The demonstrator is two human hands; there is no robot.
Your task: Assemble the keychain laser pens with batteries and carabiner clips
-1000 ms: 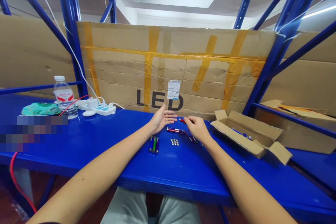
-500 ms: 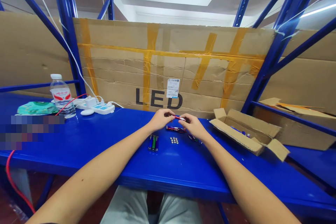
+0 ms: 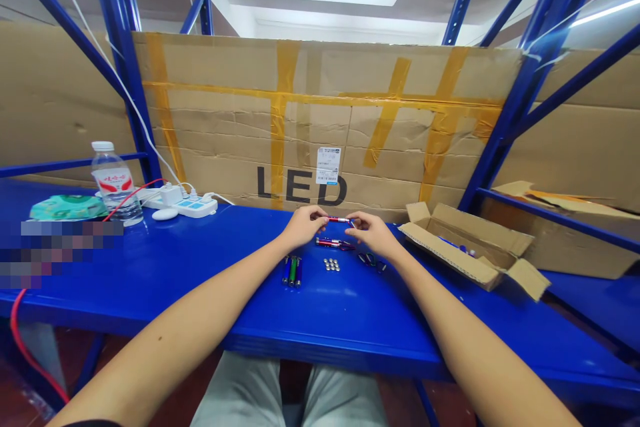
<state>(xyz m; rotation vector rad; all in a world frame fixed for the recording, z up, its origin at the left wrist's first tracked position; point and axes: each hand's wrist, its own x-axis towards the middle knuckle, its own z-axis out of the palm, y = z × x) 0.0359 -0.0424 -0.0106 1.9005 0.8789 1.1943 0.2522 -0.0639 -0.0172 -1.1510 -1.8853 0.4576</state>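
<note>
Above the table, my left hand (image 3: 303, 227) pinches the left end of a small red metal flashlight (image 3: 338, 219) between thumb and fingertips. At its other end, the fingers of my right hand (image 3: 371, 232) are closed on the tip, where a small dark end piece shows. Just below lie more red flashlights (image 3: 330, 243), side by side. Several silver button cells (image 3: 331, 265) sit in a cluster nearer to me. Left of them, blue and green flashlight tubes (image 3: 293, 271) lie in a row. Dark wrist-strap loops (image 3: 371, 260) rest under my right hand.
An open cardboard box (image 3: 450, 250) with blue pieces inside stands at the right. At the left are a water bottle (image 3: 116, 183), a green soft pack (image 3: 67, 207) and a white power strip (image 3: 193, 203). A cardboard panel (image 3: 225, 127) closes off the table's back.
My right hand has shifted slightly right along the red flashlight, showing more of its body. The dark loops below it are now more visible. My left hand stays nearly in place.
</note>
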